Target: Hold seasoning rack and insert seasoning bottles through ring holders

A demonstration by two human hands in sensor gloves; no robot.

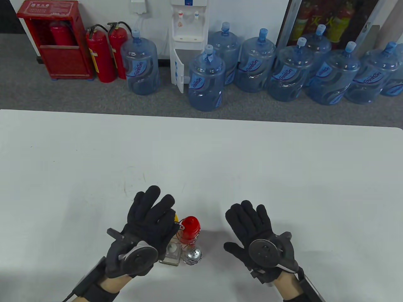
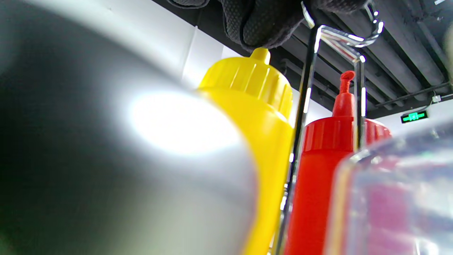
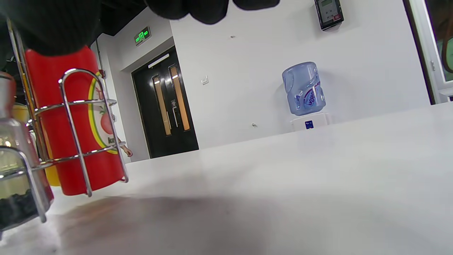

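The wire seasoning rack stands near the table's front edge. It holds a red squeeze bottle, a yellow bottle mostly hidden by my left hand, a glass shaker and a metal-lidded shaker. My left hand lies flat over the rack's left side with fingers stretched out. In the left wrist view a gloved fingertip sits at the yellow bottle's nozzle, beside the rack's top wire. My right hand is open and empty, right of the rack and apart from it.
The white table stretches far and to both sides. Water jugs, fire extinguishers and a dispenser stand on the floor beyond it. In the right wrist view the red bottle sits inside the wire rings.
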